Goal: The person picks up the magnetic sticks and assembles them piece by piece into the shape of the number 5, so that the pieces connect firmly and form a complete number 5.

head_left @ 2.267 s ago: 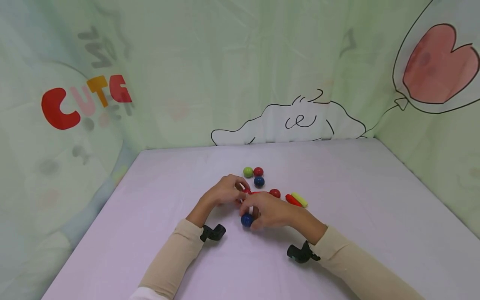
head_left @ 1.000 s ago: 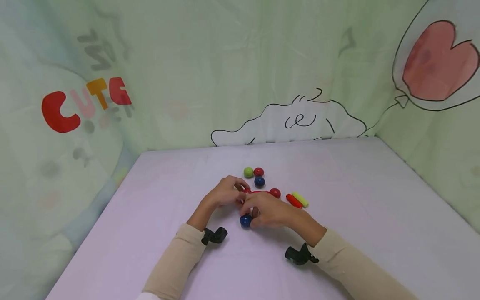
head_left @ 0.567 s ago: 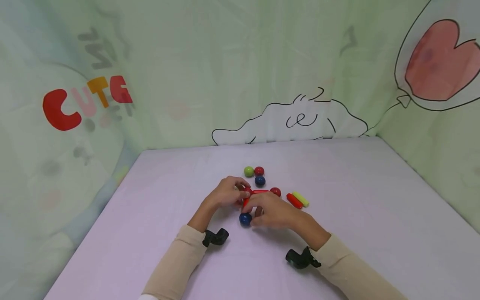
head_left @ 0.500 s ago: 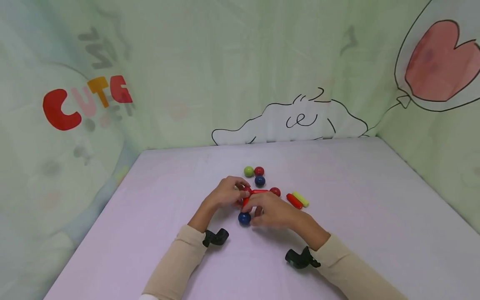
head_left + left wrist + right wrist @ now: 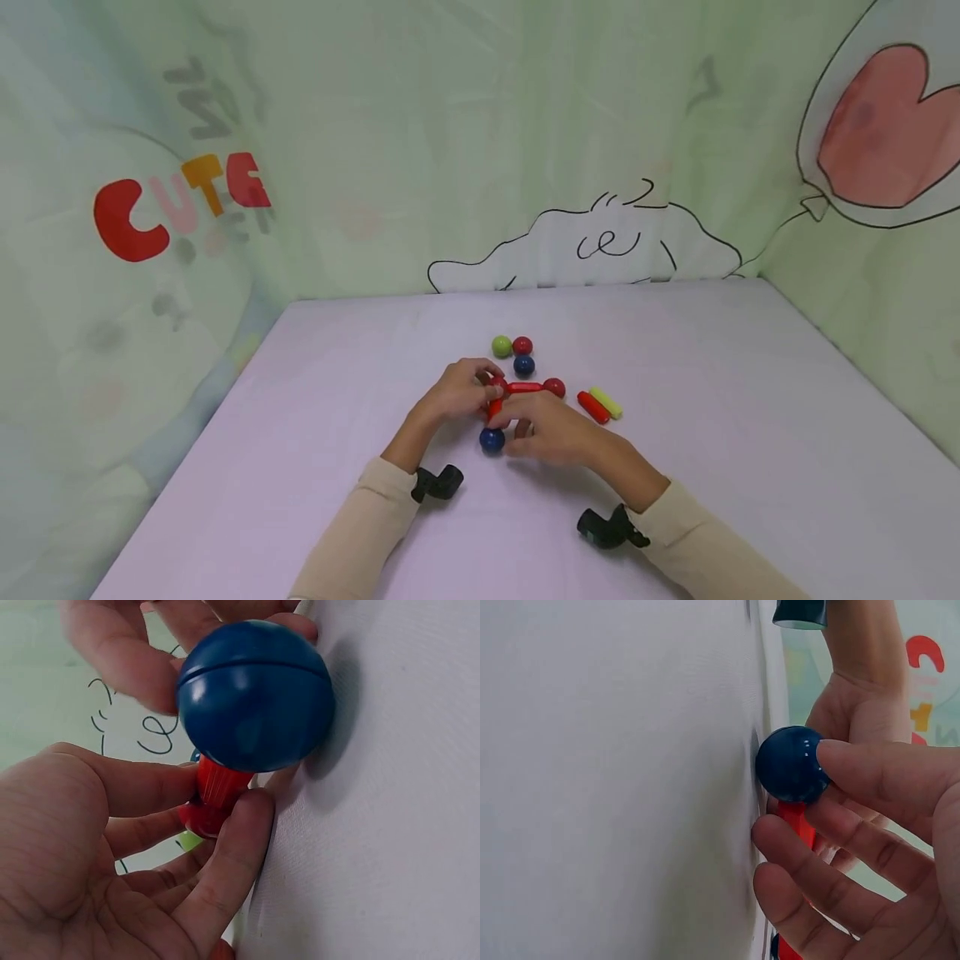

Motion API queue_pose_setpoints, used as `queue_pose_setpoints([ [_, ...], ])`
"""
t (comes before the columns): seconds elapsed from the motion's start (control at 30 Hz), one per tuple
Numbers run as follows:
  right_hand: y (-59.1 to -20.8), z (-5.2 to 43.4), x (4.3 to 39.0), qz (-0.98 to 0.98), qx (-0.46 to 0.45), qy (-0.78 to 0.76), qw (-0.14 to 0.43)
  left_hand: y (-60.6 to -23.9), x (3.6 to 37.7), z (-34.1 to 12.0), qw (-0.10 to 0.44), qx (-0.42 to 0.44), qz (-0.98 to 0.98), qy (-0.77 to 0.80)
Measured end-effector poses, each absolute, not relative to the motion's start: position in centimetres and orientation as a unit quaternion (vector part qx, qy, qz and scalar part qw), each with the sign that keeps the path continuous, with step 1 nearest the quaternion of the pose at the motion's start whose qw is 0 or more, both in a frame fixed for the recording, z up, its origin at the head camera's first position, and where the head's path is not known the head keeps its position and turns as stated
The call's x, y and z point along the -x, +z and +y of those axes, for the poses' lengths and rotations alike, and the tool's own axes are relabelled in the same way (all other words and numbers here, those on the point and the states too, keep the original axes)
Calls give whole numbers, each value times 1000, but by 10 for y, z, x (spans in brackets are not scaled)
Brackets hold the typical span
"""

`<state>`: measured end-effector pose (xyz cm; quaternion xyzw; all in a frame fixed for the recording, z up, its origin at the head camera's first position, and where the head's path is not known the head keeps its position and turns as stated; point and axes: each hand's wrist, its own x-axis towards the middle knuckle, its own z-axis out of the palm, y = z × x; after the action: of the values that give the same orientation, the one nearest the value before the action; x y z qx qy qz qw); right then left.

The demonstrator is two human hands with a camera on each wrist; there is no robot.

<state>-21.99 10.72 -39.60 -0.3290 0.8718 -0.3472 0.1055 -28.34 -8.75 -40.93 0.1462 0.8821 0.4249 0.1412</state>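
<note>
Head view: both hands work at the middle of the desk (image 5: 315, 433), which is covered in pale lilac cloth. The left hand (image 5: 457, 392) pinches a red stick (image 5: 493, 408) whose near end meets a dark blue ball (image 5: 492, 440); the left wrist view shows the thumb and forefinger curled round that red stick (image 5: 217, 791) just below the dark blue ball (image 5: 255, 694), which rests against the cloth. The right hand (image 5: 551, 429) has its fingers curled about the same joint; in the right wrist view the thumb lies on the dark blue ball (image 5: 791, 765) and the forefinger touches the red stick (image 5: 796, 819). A second red stick (image 5: 523, 387) runs from beside the left fingertips toward the right edge and ends at a red ball (image 5: 554, 387); whether it joins the first stick is hidden by the fingers. Toward the far edge, just beyond the hands, sit three loose balls close together: a green ball (image 5: 501, 346), a second red ball (image 5: 522, 346) and a second blue ball (image 5: 524, 365). Toward the right edge, near the red ball but apart from it, a loose red stick (image 5: 592, 407) and a yellow stick (image 5: 606, 402) lie side by side. Black wrist mounts (image 5: 438, 483) show on both beige sleeves.
</note>
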Motion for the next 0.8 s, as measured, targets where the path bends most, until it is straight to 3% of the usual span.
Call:
queue_pose_setpoints([
  [0.8,-400,131,226,883,299,-356,67,-408,281,-86,130,-152,890,409],
])
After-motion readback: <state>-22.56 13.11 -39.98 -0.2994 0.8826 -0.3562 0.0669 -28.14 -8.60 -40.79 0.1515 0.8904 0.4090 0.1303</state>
